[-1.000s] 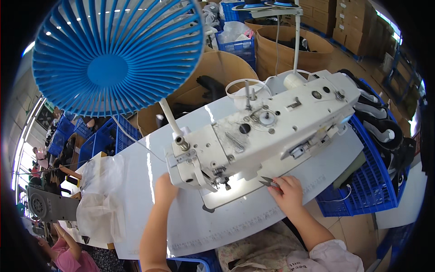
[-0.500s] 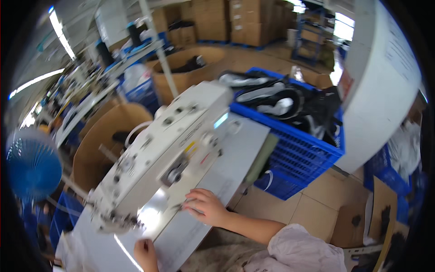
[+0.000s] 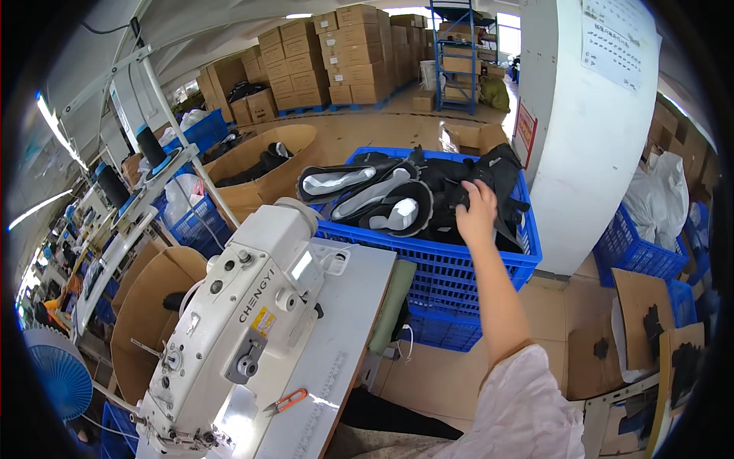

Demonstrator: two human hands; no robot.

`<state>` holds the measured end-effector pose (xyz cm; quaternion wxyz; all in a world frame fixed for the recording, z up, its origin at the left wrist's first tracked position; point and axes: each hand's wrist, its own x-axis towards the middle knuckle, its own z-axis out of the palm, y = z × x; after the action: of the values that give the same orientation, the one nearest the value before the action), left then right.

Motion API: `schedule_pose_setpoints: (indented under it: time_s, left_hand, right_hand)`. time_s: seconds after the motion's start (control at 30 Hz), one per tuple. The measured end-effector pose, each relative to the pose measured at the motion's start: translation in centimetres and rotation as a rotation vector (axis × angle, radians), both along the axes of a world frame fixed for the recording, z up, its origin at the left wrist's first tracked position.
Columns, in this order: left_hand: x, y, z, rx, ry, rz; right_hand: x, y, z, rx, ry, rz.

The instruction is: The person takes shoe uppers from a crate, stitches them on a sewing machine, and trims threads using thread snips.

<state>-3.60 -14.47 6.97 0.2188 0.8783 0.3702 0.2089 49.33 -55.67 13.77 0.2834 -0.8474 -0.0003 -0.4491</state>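
My right hand (image 3: pixel 478 214) reaches over a blue plastic crate (image 3: pixel 459 264) to the right of the sewing machine. Its fingers are spread and touch the black fabric pieces (image 3: pixel 440 180) heaped there; no piece is lifted. At the left of the heap lie shoe-like black pieces (image 3: pixel 394 206) with grey and white insides. My left hand is out of view. The white sewing machine (image 3: pixel 245 306) stands on a pale table (image 3: pixel 336 336). Orange-handled thread snips (image 3: pixel 287 402) lie on the tabletop beside it.
A large cardboard bin (image 3: pixel 145 329) stands behind the machine, another (image 3: pixel 283 164) farther back. A blue fan (image 3: pixel 57 375) is at the left. A white pillar (image 3: pixel 581 153) rises right of the crate. Stacked cartons (image 3: pixel 352 57) line the back.
My right hand has moved from the sewing table up and right to the crate. My left hand has left the view. The view has shifted, and the snips now show on the table.
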Motion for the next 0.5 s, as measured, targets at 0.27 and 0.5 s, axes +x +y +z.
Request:
schedule_pose_setpoints:
  time_s: [0.27,0.5]
  left_hand:
    - [0.7,-0.3,0.3,0.022,-0.009,-0.001]
    - [0.8,-0.6,0.6,0.036,0.045,-0.045]
  right_hand:
    - [2.0,-12.5,-4.8,-0.211,0.708,-0.328]
    - [-1.0,-15.6,1.2,-0.287,0.218,-0.498]
